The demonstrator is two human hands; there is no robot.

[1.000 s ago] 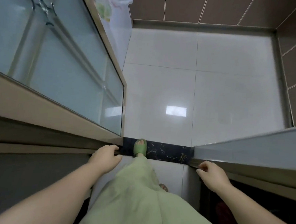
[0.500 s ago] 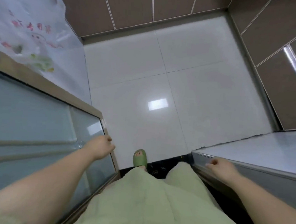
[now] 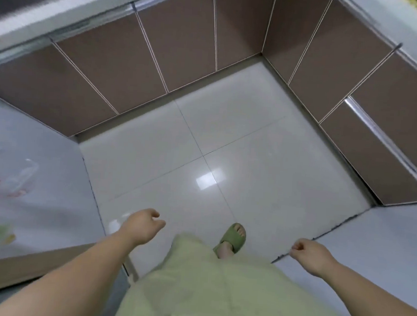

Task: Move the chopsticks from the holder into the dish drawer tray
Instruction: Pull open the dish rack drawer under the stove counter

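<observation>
No chopsticks, holder or drawer tray show in the head view. My left hand (image 3: 142, 227) hangs in the air above the white floor, beside the corner of the left counter, fingers loosely curled and holding nothing. My right hand (image 3: 310, 256) hovers over the edge of the right counter (image 3: 379, 243), its fingers curled in with nothing in them. Below the hands I see a green garment and one foot in a green slipper (image 3: 231, 238).
Brown cabinet doors (image 3: 180, 47) line the far side and the right side of the white tiled floor (image 3: 202, 157). A pale counter (image 3: 43, 171) on the left carries a clear plastic bag (image 3: 0, 187) with red print. A pale countertop runs along the top left.
The view has swung up and away from the glass-fronted door on the left. My left hand has come off that door's edge, and my right hand has lifted off the right counter's front edge.
</observation>
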